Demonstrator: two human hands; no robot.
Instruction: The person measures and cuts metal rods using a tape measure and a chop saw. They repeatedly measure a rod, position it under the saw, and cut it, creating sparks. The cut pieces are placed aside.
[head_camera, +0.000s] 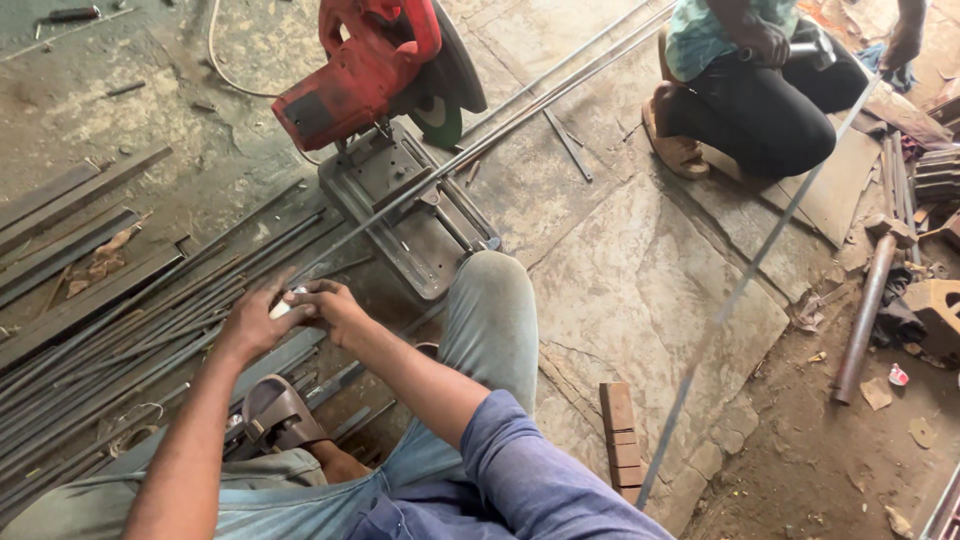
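Thin grey steel rod (400, 195), gripped by both hands, crosses saw base (440, 240).

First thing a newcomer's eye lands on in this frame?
The red chop saw at top centre, blade raised over its grey base, with thin steel rods running through the vise. Below it, the left hand and right hand meet over a small white piece above a pile of dark rods. Top right, another person squats on the stone floor.

Dull steel rods (150, 320), rough stone floor (640, 290)
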